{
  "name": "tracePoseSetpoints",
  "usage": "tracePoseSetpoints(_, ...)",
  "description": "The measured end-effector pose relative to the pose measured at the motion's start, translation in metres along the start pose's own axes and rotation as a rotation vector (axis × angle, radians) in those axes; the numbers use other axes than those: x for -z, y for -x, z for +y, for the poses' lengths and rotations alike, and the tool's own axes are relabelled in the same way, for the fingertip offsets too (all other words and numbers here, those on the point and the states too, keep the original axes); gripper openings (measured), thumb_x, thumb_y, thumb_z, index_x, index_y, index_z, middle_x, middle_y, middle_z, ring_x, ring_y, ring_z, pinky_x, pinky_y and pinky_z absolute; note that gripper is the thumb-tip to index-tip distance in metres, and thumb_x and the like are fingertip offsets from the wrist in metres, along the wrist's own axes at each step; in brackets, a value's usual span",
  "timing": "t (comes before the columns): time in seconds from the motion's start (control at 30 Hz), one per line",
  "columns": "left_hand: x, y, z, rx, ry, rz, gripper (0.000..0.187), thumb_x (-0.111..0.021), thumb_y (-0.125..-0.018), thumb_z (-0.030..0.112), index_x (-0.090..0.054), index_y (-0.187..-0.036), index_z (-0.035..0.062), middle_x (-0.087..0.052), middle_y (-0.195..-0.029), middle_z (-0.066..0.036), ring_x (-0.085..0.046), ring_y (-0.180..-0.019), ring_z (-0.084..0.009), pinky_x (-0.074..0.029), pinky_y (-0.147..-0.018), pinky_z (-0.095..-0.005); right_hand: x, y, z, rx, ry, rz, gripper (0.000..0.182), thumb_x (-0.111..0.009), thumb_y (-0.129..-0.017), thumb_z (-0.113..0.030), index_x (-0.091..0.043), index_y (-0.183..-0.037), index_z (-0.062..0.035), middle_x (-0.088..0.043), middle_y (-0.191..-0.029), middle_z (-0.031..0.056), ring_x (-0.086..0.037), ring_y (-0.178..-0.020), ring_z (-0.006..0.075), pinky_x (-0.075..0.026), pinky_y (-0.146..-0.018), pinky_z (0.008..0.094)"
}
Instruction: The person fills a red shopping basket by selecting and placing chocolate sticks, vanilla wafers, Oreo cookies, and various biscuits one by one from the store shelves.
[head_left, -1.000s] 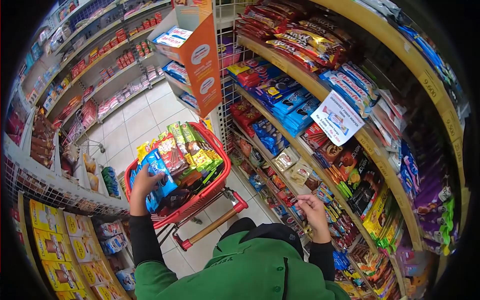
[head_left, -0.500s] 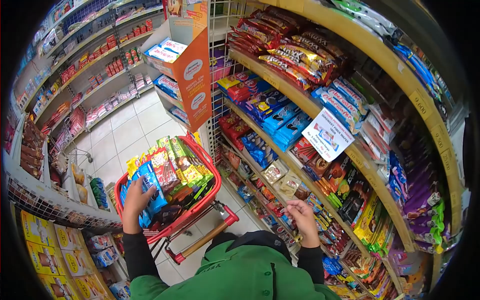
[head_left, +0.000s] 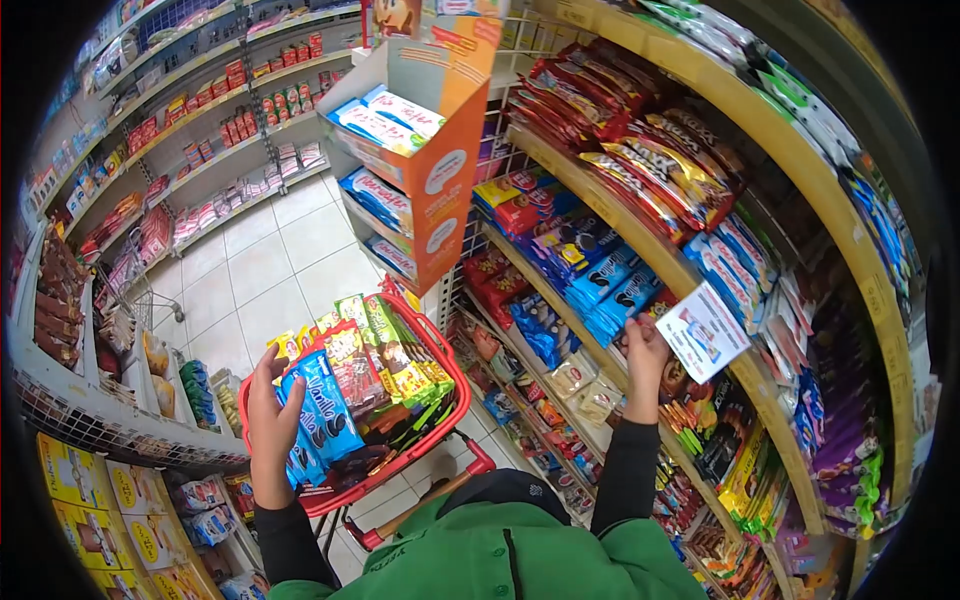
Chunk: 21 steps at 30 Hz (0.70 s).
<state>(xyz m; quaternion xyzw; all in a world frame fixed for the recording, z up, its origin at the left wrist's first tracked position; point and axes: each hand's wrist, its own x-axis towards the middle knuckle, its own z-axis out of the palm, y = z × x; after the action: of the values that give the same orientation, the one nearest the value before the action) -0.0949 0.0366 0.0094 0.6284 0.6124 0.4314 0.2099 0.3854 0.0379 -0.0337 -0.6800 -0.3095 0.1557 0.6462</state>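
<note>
My left hand is open over the left side of the red shopping basket, fingers apart, thumb beside a blue packet of vanilla wafers. That packet lies on top of other blue packs, next to red, yellow and green snack packets in the same basket. At the shelf on the right, my right hand reaches in with fingers loosely bent. Its fingertips are right at the front ends of blue vanilla packets, just left of a white price sign. No packet shows lifted in it.
An orange cardboard display with wafer packs stands ahead, beyond the basket. The basket rides on a cart with a red-ended handle. Stocked shelves line the right side; yellow boxes stand low on the left. Tiled floor stretches ahead.
My left hand has come off the blue packet, which now lies in full view in the basket. My right hand has moved up and forward to the blue packets on the shelf.
</note>
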Motion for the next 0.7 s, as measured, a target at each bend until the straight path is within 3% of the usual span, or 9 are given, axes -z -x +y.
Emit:
tracePoseSetpoints(0.1,0.003,-0.011,-0.003,0.0,-0.031,0.012,0.047,-0.056,-0.075,0.011,-0.04,-0.118,0.0002,-0.053,-0.101,-0.017,-0.051,-0.096,-0.0242,-0.039,-0.082,-0.0325,-0.013,-0.03,0.027,0.089,0.269,0.17,0.044,-0.066,-0.072,-0.024,-0.046,-0.1,0.0037,-0.051,-0.062,0.0037,-0.043,-0.043,0.0082,-0.034,-0.038,0.02)
tracePoseSetpoints(0.17,0.004,-0.019,-0.008,-0.017,-0.02,0.001,0.046,-0.056,-0.075,0.011,-0.04,-0.117,-0.0002,-0.053,-0.101,-0.017,-0.051,-0.096,-0.024,-0.039,-0.082,-0.0323,-0.015,-0.037,0.036,0.199,0.552,0.212,0.062,-0.07,-0.065,-0.038,-0.047,-0.102,0.0064,-0.055,-0.065,0.0077,-0.049,-0.049,0.0132,-0.04,-0.047,0.024)
tracePoseSetpoints(0.23,0.006,-0.027,-0.011,-0.024,-0.009,-0.013,0.046,-0.057,-0.075,0.011,-0.04,-0.116,-0.0009,-0.054,-0.1,-0.016,-0.052,-0.095,-0.0239,-0.039,-0.082,-0.032,-0.019,-0.034,0.034,0.266,0.698,0.222,0.065,-0.07,-0.062,-0.043,-0.049,-0.097,0.0082,-0.057,-0.071,0.0116,-0.053,-0.059,0.0202,-0.043,-0.058,0.0278)
tracePoseSetpoints(0.3,0.007,-0.035,-0.019,-0.022,0.014,-0.015,0.046,-0.057,-0.075,0.011,-0.041,-0.116,-0.0011,-0.054,-0.1,-0.016,-0.052,-0.094,-0.0239,-0.04,-0.082,-0.0319,-0.018,-0.029,0.022,0.174,0.683,0.183,0.062,-0.068,-0.061,-0.046,-0.054,-0.086,0.0098,-0.06,-0.081,0.0172,-0.058,-0.074,0.0312,-0.044,-0.072,0.0332)
tracePoseSetpoints(0.43,0.01,-0.05,-0.028,-0.017,0.053,0.005,0.046,-0.057,-0.075,0.011,-0.041,-0.116,-0.0007,-0.054,-0.1,-0.016,-0.052,-0.094,-0.0229,-0.04,-0.081,-0.0316,-0.02,-0.019,-0.009,0.011,0.674,0.059,0.058,-0.071,-0.058,-0.042,-0.059,-0.087,0.0065,-0.06,-0.069,0.0135,-0.059,-0.066,0.0256,-0.045,-0.064,0.0332)
tracePoseSetpoints(0.53,0.014,-0.061,-0.029,-0.062,0.02,-0.034,0.045,-0.055,-0.076,0.008,-0.041,-0.118,0.0037,-0.055,-0.098,-0.014,-0.052,-0.094,-0.02,-0.041,-0.079,-0.0317,-0.025,-0.016,-0.013,-0.001,0.744,0.163,0.056,-0.072,-0.057,-0.04,-0.059,-0.087,0.0049,-0.06,-0.067,0.0125,-0.059,-0.064,0.0226,-0.045,-0.062,0.032)
tracePoseSetpoints(0.7,0.019,-0.077,-0.037,-0.08,0.048,-0.037,0.044,-0.055,-0.076,0.007,-0.041,-0.117,0.0032,-0.056,-0.097,-0.014,-0.053,-0.092,-0.0195,-0.042,-0.077,-0.0317,-0.018,-0.033,0.008,-0.083,0.64,0.135,0.044,-0.073,-0.057,-0.03,-0.061,-0.082,0.0033,-0.061,-0.068,0.0126,-0.059,-0.064,0.0211,-0.045,-0.061,0.0308)
